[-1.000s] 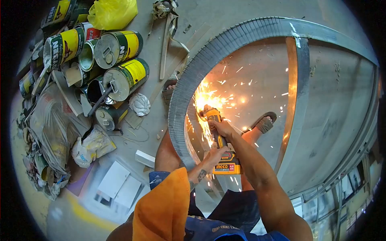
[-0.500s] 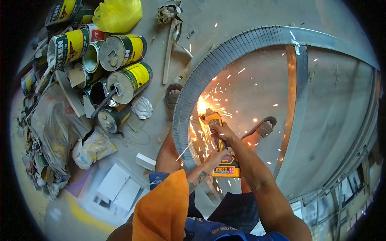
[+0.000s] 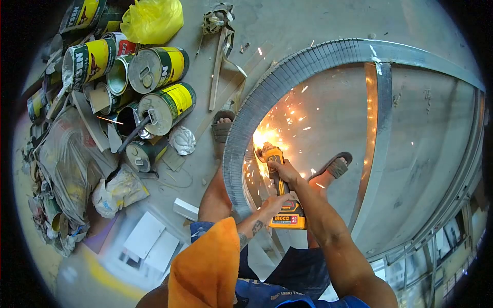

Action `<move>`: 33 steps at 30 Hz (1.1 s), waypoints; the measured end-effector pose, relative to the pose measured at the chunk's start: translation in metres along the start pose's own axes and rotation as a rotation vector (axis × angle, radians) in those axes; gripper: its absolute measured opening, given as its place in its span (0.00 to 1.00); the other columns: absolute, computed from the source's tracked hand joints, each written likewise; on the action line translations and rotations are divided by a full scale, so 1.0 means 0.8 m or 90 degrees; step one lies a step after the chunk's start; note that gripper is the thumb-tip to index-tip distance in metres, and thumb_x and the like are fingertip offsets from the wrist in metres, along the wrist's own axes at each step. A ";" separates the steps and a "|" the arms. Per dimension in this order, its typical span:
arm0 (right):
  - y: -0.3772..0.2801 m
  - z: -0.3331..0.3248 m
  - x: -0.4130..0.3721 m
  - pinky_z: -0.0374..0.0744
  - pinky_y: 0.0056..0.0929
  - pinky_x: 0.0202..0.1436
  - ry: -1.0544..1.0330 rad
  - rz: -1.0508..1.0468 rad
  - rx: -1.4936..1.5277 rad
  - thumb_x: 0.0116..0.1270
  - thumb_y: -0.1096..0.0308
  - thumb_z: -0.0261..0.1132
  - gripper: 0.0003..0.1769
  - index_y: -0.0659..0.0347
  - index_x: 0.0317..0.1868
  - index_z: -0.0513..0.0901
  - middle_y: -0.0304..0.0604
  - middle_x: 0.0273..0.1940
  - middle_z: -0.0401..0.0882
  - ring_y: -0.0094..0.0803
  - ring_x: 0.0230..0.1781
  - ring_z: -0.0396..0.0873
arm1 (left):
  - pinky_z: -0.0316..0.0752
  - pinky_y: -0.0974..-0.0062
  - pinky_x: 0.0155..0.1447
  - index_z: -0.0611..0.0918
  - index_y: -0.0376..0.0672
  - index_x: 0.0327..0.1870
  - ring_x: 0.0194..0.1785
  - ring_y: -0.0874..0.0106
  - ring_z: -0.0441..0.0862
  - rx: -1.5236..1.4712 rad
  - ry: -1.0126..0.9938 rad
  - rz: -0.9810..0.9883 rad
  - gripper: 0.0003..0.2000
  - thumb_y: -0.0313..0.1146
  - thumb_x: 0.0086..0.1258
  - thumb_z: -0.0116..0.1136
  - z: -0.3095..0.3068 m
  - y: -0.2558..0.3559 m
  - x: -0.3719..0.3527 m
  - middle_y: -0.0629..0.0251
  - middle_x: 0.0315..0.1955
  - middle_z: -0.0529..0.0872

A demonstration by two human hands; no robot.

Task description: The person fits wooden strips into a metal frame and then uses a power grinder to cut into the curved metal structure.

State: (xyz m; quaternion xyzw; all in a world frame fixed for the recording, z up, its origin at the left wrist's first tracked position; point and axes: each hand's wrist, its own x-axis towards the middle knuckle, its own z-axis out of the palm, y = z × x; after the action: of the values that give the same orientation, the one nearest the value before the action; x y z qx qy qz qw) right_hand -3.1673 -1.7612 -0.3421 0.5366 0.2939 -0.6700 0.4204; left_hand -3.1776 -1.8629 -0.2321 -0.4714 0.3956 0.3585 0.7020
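Observation:
A yellow and black cordless angle grinder (image 3: 280,182) is held in both hands, its head against the inner side of a curved metal frame (image 3: 259,102). Bright sparks (image 3: 269,134) spray from the contact point and hide the disc. My right hand (image 3: 286,172) wraps round the tool's body just behind the head. Lower down, my left hand (image 3: 273,205) grips the rear of the tool by its battery. Closely spaced cuts line the frame's curved band.
Paint cans (image 3: 160,110), a yellow bag (image 3: 152,21), a grey plastic bag (image 3: 72,154) and scrap strips (image 3: 218,69) lie to the left. A crossbar (image 3: 377,118) spans the frame. Sandalled feet stand on either side of the curved band.
The curved frame and the cans sit slightly lower in view. The spark spray has changed shape, with fewer streaks below the grinder head. Both hands keep their hold on the grinder.

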 end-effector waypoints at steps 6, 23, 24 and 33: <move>-0.019 0.007 -0.018 0.82 0.31 0.19 -0.022 -0.027 0.054 0.66 0.53 0.70 0.29 0.63 0.54 0.67 0.43 0.28 0.78 0.30 0.17 0.78 | 0.86 0.70 0.33 0.86 0.33 0.40 0.27 0.68 0.88 0.069 0.045 0.008 0.17 0.43 0.66 0.62 -0.006 0.007 0.000 0.59 0.29 0.90; 0.003 0.005 0.005 0.81 0.28 0.19 -0.015 -0.061 0.049 0.67 0.53 0.70 0.28 0.62 0.54 0.69 0.41 0.27 0.78 0.27 0.17 0.77 | 0.85 0.71 0.33 0.85 0.36 0.44 0.28 0.70 0.88 0.078 0.023 0.113 0.17 0.43 0.66 0.64 -0.017 -0.010 0.022 0.61 0.31 0.90; 0.013 -0.001 0.016 0.81 0.29 0.19 -0.061 -0.076 0.067 0.67 0.52 0.70 0.28 0.62 0.54 0.68 0.42 0.27 0.78 0.28 0.17 0.77 | 0.85 0.71 0.33 0.85 0.36 0.44 0.28 0.70 0.88 0.080 0.021 0.088 0.17 0.43 0.66 0.64 -0.017 -0.008 0.021 0.61 0.31 0.90; 0.004 0.007 -0.008 0.81 0.31 0.18 0.023 -0.033 0.031 0.66 0.50 0.70 0.31 0.63 0.56 0.66 0.45 0.30 0.80 0.29 0.17 0.78 | 0.85 0.71 0.35 0.86 0.36 0.39 0.28 0.69 0.88 0.069 0.000 0.030 0.16 0.44 0.66 0.63 -0.014 -0.007 0.003 0.61 0.29 0.89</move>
State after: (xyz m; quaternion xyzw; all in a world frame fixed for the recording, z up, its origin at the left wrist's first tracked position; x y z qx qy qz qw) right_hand -3.1662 -1.7658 -0.3343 0.5506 0.2989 -0.6781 0.3843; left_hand -3.1741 -1.8749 -0.2350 -0.4232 0.4252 0.3532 0.7178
